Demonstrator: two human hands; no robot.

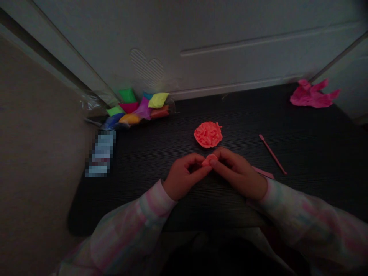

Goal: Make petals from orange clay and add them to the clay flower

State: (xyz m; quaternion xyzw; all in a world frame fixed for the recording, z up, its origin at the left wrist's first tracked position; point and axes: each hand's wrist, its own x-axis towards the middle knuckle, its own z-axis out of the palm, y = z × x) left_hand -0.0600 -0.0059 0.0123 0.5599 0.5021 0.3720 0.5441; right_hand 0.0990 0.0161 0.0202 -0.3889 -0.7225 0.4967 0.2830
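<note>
Pastel tie-dye sleeves [120, 234] come in from both lower corners, nearest the camera. Left hand [184, 177] and right hand [238, 171] meet at mid-bench, toward the front edge of the dark ribbed bench [299, 153]. Both grips closed to a pinch: one small piece of coral clay [209, 160] held between thumb and fingers, left and right together, the fingers of each hand curled. Coral clay mound [208, 134], crinkled surface, sits on the bench just beyond the hands, not touching them. Pink modelling tool [272, 154] lies slanted to the right of the mound. Flat pink strip [263, 173] lies just beyond the right wrist, partly hidden by the hand. Crumpled magenta sheet [314, 94] at the far right corner of the bench. Packets of coloured clay [138, 107] heaped at the far left corner; pixelated packet [101, 153] along the left edge, contents unreadable.
</note>
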